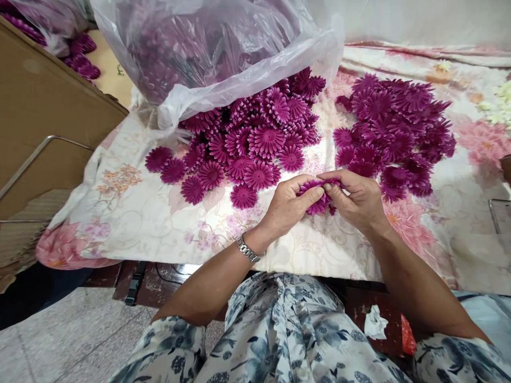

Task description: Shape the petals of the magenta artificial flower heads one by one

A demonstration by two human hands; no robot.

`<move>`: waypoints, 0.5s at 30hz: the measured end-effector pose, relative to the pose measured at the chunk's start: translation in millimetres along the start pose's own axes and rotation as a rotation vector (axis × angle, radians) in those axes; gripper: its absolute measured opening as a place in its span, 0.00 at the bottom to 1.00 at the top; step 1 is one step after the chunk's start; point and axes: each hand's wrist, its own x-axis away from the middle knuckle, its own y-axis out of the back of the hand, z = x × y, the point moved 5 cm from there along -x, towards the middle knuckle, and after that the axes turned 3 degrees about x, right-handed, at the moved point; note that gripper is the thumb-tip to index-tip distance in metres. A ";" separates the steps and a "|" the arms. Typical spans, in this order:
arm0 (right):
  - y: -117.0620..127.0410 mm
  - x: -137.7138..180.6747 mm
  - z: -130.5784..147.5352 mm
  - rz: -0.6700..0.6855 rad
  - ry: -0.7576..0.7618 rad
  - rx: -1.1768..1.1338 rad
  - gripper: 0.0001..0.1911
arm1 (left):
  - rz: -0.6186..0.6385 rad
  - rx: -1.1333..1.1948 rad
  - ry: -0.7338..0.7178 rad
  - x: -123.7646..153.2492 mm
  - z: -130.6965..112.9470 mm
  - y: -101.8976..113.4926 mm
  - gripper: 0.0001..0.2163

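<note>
My left hand (288, 203) and my right hand (355, 198) meet over the near part of the cloth-covered table. Both pinch purple artificial flower petals (316, 206) between thumb and fingers. The fingers hide part of the petals, so how many layers they hold cannot be told. Beyond my left hand spreads a heap of stacked purple flower pieces (268, 141), spilling from a clear plastic bag (223, 48). A second pile of purple flower pieces (393, 125), looser and more ruffled, lies beyond my right hand.
A floral cloth (151, 234) covers the table. At the left stands a cardboard box (56, 90) with a metal rod beside it. More purple flowers (82, 56) lie at the far left. Pale yellow flowers (501, 103) sit at the right edge. A crumpled white tissue (375, 322) lies below the table edge.
</note>
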 end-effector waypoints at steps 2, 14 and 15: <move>2.1 -0.1 -4.5 0.000 -0.039 -0.023 0.10 | 0.005 0.058 0.056 0.8 0.4 -0.9 0.10; 16.4 -1.7 -23.3 -0.044 -0.169 -0.080 0.16 | -0.046 -0.037 0.048 1.9 -1.6 2.2 0.05; 17.1 -2.0 -22.6 -0.052 -0.164 -0.091 0.17 | -0.054 -0.033 0.047 1.5 -1.2 3.4 0.06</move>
